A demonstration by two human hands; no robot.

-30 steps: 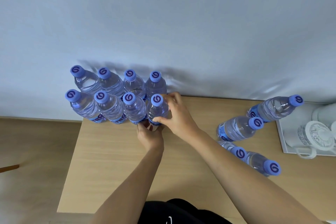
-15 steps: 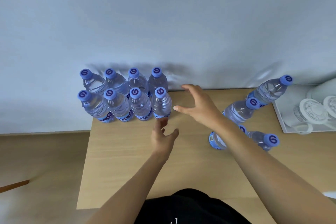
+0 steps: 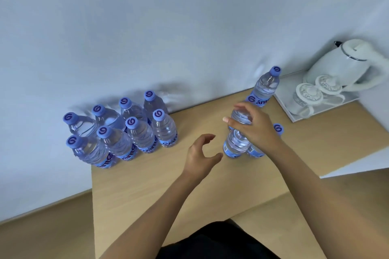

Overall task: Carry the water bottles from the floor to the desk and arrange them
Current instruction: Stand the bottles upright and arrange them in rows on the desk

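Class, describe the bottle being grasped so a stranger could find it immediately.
Start at the white kettle in the desk's far right corner, then move left to the loose bottles. It is the bottle under the right hand, the only one being held.

Bare worktop (image 3: 147, 191) across frame centre and lower left gives open passage. Eight-bottle block (image 3: 126, 130) walls off the left, tight against the wall (image 3: 168, 27). Loose bottles (image 3: 264, 88) crowd centre-right, with tray (image 3: 294, 116), kettle (image 3: 345, 65) and cups blocking the upper right corner.
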